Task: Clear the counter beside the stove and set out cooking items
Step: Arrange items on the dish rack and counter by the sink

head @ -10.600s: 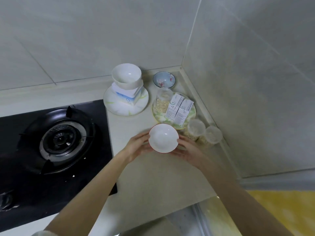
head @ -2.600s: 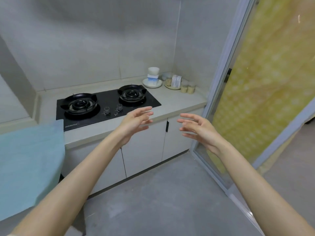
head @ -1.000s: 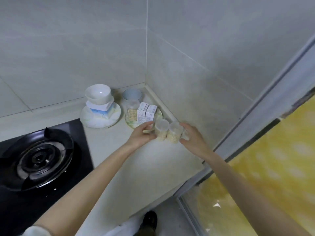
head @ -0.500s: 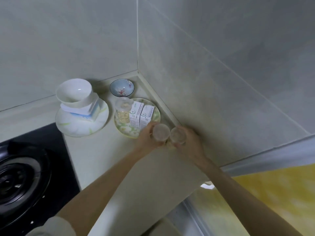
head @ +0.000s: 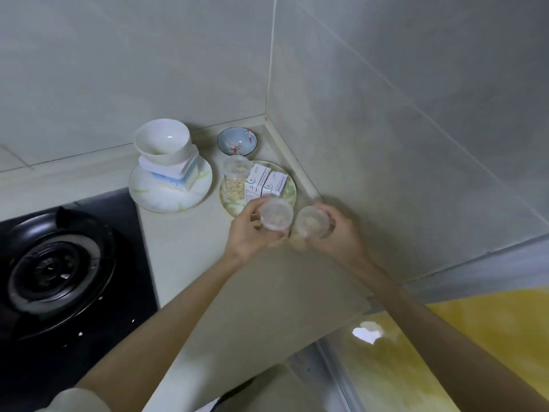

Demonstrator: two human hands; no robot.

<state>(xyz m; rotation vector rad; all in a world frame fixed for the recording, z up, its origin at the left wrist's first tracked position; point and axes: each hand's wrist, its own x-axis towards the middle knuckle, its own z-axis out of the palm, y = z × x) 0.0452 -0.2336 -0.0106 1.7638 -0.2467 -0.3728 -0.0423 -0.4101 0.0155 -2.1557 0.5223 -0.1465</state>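
1. Head view: the fingers (head: 255, 207) of the left hand (head: 248, 233) curl round the left jar (head: 274, 217) from its left side. The fingers (head: 329, 216) of the right hand (head: 338, 236) wrap the right jar (head: 312, 223) from its right side. Each hand grasps one jar.
2. Both forearms reach up from the bottom edge and meet at the far right end of the counter (head: 208, 263). The backs of the hands face the camera. A pale sleeve (head: 77, 399) shows at the low end of the left arm.
3. Two cartons (head: 261, 181) lie on the small plate (head: 291, 188). One bears a round green mark and the other a blue band, but the print is too blurred to read. The box (head: 184, 173) under the white bowl (head: 162, 141) has blue print, also unreadable.
4. The jars are round and clear with cloudy lids and pale bits inside, and both are blurred. They sit side by side, about touching, just in front of the small plate and near the right wall (head: 386, 173). I cannot tell whether they rest on the counter or are lifted off it.
5. A third jar (head: 236, 176) of pale flakes stands on the small plate beside the cartons.
6. A blue bowl (head: 236, 142) with a flower sits in the corner.
7. The white bowl and box are stacked on a large plate (head: 166, 200), just right of the stove (head: 59, 263).
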